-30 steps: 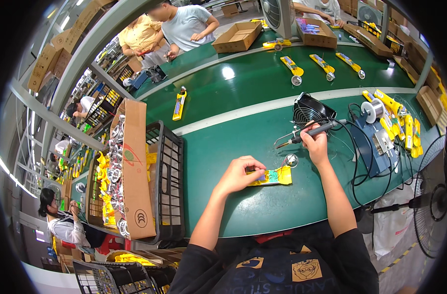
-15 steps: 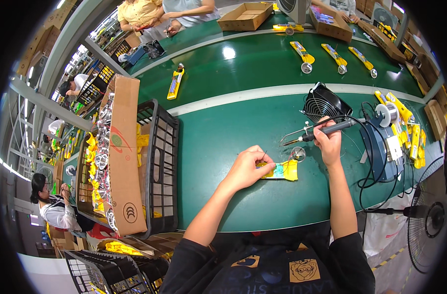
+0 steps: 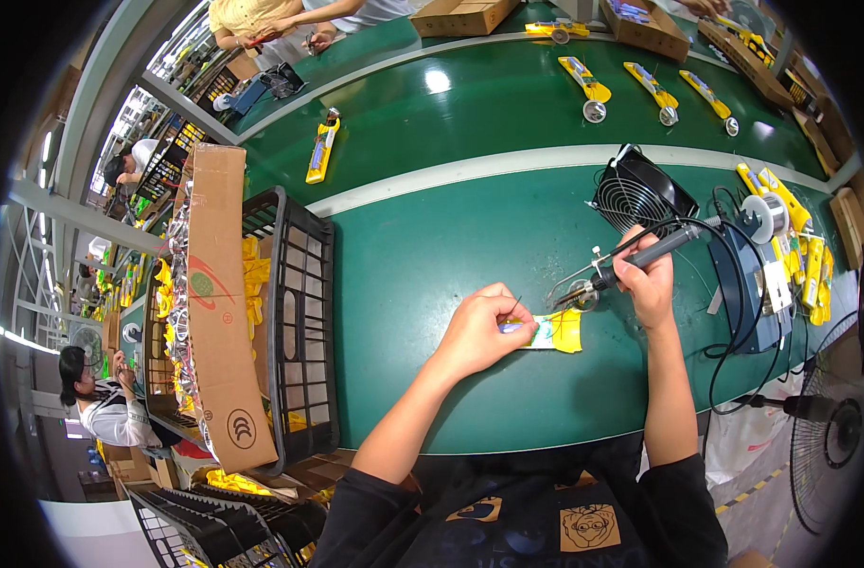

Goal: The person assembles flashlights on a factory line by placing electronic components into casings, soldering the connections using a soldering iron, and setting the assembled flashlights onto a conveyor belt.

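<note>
My left hand (image 3: 489,329) is closed on the left end of a yellow torch housing (image 3: 568,333) lying on the green bench, and a thin dark wire sticks up from the pinched fingers. A small pale green circuit board (image 3: 544,333) shows in the housing. Just beyond its right end is a round silver reflector (image 3: 585,295), partly covered by the iron. In my right hand (image 3: 648,282) is a soldering iron (image 3: 652,254) with a thin metal tube beside its tip. The tip is over the housing's upper right end; I cannot tell whether it touches.
A black fan (image 3: 643,187) stands beyond my right hand. Right of it are a solder spool (image 3: 765,218), a blue soldering station (image 3: 746,284) and several yellow housings. A black crate (image 3: 304,327) with a cardboard box (image 3: 219,312) flanks the left. Housings lie on the far green belt (image 3: 489,104).
The soldering iron has come down toward the housing, its tip now over the right end beside the reflector. My left hand keeps its grip. The whole view has shifted slightly.
</note>
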Demonstrator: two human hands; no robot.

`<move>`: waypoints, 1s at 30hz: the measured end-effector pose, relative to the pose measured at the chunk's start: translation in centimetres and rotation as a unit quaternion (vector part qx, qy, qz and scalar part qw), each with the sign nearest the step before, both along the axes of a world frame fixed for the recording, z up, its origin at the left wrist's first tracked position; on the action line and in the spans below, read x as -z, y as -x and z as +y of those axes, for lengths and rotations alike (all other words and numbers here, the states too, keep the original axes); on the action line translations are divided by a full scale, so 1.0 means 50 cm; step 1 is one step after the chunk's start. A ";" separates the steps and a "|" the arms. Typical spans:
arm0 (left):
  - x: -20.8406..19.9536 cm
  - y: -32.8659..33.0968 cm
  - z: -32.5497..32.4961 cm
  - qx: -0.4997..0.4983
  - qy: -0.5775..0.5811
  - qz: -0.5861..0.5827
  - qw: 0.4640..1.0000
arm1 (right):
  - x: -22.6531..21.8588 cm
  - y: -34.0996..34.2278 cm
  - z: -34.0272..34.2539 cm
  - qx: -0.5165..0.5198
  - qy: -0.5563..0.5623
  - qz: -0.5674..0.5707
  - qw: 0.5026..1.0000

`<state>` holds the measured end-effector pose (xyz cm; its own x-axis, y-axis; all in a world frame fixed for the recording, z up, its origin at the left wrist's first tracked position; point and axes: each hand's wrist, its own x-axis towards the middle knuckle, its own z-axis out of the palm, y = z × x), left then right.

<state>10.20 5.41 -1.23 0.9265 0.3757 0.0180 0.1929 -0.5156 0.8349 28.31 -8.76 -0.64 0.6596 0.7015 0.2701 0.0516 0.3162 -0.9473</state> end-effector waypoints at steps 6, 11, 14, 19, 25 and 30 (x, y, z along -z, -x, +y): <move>0.004 0.003 0.004 -0.003 0.015 0.009 1.000 | 0.002 0.002 0.001 -0.026 0.023 -0.013 0.999; 0.006 0.004 0.009 0.004 0.040 0.001 0.999 | -0.002 0.002 -0.002 -0.027 0.024 -0.007 0.999; 0.004 0.007 0.012 0.011 0.029 0.001 1.000 | -0.001 0.000 -0.003 -0.030 0.026 0.001 0.999; -0.004 0.010 0.015 0.025 0.014 -0.016 0.999 | 0.002 -0.001 -0.001 -0.029 0.021 -0.004 0.999; -0.026 0.014 0.008 0.059 -0.068 -0.014 0.996 | 0.002 -0.003 -0.002 -0.033 0.023 -0.005 0.999; -0.020 0.015 0.006 0.044 -0.070 -0.040 0.996 | -0.002 0.000 -0.002 -0.036 0.028 0.000 0.999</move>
<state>9.48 5.69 -0.22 0.9492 0.2821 0.1393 0.0781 -0.6403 0.7642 28.29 -8.83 -0.52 0.6064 0.7613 0.2296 0.0306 0.2661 -0.9635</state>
